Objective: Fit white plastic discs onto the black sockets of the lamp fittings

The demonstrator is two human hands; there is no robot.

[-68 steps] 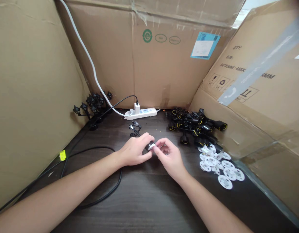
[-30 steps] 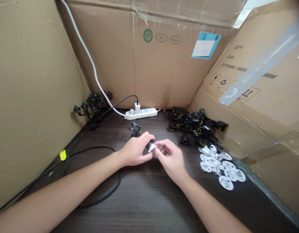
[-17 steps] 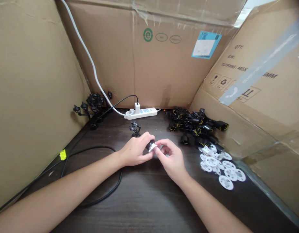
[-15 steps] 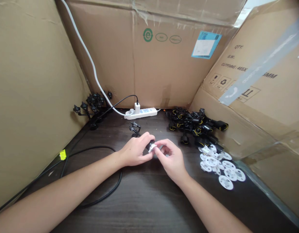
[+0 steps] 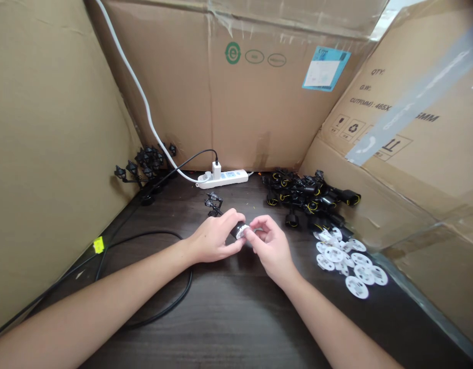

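My left hand (image 5: 217,238) is wrapped round a small black part (image 5: 237,229) at the middle of the dark table (image 5: 236,318). A white round sticker (image 5: 243,231) sits on the end of that part. My right hand (image 5: 270,247) is closed, its thumb and fingertips pressed on the sticker. Just behind my left hand stands another small black part (image 5: 213,202) on thin legs.
A heap of black parts with yellow ties (image 5: 307,197) lies at the back right, with several white round stickers (image 5: 346,259) in front of it. A white power strip (image 5: 223,178) and more black parts (image 5: 146,164) are at the back. Black cable (image 5: 170,302) loops left. Cardboard boxes (image 5: 255,97) wall the table.
My right hand has moved a little left and closed in on the sticker at the end of the black part. My left hand has stayed put.
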